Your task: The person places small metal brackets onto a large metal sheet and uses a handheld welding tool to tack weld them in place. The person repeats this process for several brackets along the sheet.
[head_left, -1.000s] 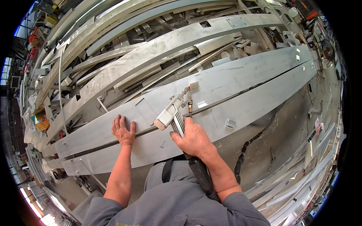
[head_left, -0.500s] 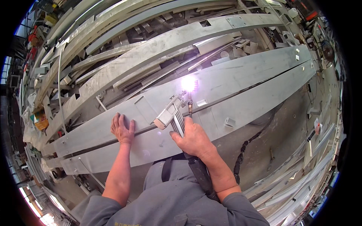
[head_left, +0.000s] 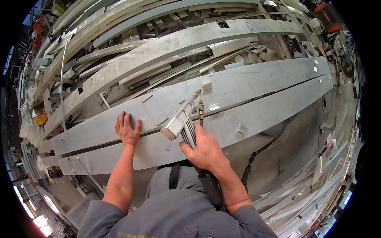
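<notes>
My right hand (head_left: pixel 205 150) is closed around the handle of a welding gun (head_left: pixel 176 125), a silver body with a black cable behind it. Its brass-coloured tip points at a small metal bracket (head_left: pixel 207 85) on the far grey metal beam (head_left: pixel 258 81); no arc is lit. A reddish tint shows at that bracket's near edge. My left hand (head_left: pixel 127 130) rests open on the same beam, fingers spread, left of the gun. Closer to me lies a second grey beam (head_left: pixel 270 107), parallel across a narrow dark gap. It carries another small bracket (head_left: pixel 241 129).
Beyond the two beams stretches a long silver beam (head_left: pixel 166 51) with cut-outs, over piled metal offcuts (head_left: pixel 178 73). A black wrapped cable (head_left: pixel 251 162) trails to the right over the concrete floor (head_left: pixel 274 158). Metal profiles (head_left: pixel 301 198) lie stacked at the lower right.
The bright welding arc at the gun's tip has gone out, and the small bracket there now shows. Both hands keep nearly the same places; the view has shifted slightly.
</notes>
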A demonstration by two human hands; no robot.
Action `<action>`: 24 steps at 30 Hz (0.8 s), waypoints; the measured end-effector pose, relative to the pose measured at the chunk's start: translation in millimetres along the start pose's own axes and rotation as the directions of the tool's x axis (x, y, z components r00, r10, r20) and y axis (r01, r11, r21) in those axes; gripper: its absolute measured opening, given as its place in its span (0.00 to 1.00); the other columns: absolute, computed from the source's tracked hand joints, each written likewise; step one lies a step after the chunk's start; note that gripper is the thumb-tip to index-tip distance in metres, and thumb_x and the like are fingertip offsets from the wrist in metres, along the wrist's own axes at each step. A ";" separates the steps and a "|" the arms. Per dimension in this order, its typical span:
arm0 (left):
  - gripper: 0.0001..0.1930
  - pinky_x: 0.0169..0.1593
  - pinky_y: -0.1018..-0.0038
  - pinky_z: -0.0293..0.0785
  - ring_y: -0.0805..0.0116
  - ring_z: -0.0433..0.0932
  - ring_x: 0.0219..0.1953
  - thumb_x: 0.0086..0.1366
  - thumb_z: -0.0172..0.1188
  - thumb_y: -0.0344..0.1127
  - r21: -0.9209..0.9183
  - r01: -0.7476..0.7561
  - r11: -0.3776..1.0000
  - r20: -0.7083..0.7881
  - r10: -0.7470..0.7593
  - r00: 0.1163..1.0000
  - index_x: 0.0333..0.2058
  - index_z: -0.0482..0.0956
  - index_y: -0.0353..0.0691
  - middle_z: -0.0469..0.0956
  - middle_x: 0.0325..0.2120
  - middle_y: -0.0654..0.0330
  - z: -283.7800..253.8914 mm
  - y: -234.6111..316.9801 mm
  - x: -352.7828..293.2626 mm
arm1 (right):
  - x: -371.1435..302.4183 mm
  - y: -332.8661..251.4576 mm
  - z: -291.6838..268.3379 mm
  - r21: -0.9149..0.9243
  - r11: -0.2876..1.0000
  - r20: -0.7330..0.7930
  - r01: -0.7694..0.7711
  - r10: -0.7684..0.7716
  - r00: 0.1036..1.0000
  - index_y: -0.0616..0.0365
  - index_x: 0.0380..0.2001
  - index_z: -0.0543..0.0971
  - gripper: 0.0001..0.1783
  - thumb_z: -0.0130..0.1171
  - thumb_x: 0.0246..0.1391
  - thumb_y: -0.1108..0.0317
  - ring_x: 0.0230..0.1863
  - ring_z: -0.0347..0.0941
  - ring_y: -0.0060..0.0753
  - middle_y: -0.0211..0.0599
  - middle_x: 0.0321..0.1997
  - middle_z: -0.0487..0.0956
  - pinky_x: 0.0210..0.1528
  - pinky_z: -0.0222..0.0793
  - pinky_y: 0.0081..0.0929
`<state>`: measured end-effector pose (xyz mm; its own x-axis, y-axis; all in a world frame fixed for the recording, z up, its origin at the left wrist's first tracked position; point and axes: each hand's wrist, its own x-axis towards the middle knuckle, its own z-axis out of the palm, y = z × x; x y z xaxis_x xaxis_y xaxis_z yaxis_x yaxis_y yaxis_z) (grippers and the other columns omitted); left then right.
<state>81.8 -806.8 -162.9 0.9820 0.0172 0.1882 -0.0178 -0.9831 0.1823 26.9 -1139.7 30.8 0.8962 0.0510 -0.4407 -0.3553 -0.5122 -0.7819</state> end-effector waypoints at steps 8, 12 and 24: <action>0.31 0.70 0.53 0.50 0.52 0.59 0.69 0.59 0.64 0.56 0.009 -0.008 1.000 0.001 0.008 1.000 0.57 0.75 0.47 0.66 0.66 0.57 -2.3 -0.9 -0.1 | 12.3 2.7 3.0 0.011 0.999 -0.018 -0.043 0.043 0.999 0.73 0.51 0.65 0.33 0.62 0.54 0.56 0.37 0.77 0.73 0.69 0.30 0.79 0.44 0.73 0.59; 0.31 0.70 0.53 0.50 0.52 0.59 0.69 0.59 0.65 0.57 0.011 -0.011 1.000 -0.003 0.011 1.000 0.57 0.75 0.47 0.66 0.66 0.58 -1.8 -1.5 -1.4 | 15.5 4.4 1.6 -0.008 0.999 -0.020 -0.053 0.053 0.998 0.73 0.49 0.65 0.32 0.63 0.54 0.56 0.37 0.77 0.72 0.68 0.31 0.80 0.43 0.73 0.58; 0.30 0.70 0.53 0.50 0.53 0.59 0.70 0.62 0.62 0.58 0.005 -0.012 1.000 0.004 0.012 1.000 0.57 0.75 0.47 0.66 0.66 0.58 2.4 -4.5 0.0 | -29.7 14.0 19.8 -0.008 0.994 -0.034 -0.106 0.106 0.994 0.69 0.46 0.70 0.27 0.65 0.54 0.57 0.35 0.77 0.71 0.65 0.31 0.80 0.40 0.73 0.55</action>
<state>82.3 -802.7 -166.1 0.9825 0.0048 0.1864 -0.0285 -0.9841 0.1753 -9.9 -1131.3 24.2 0.8621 -0.0328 -0.5057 -0.4464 -0.5214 -0.7272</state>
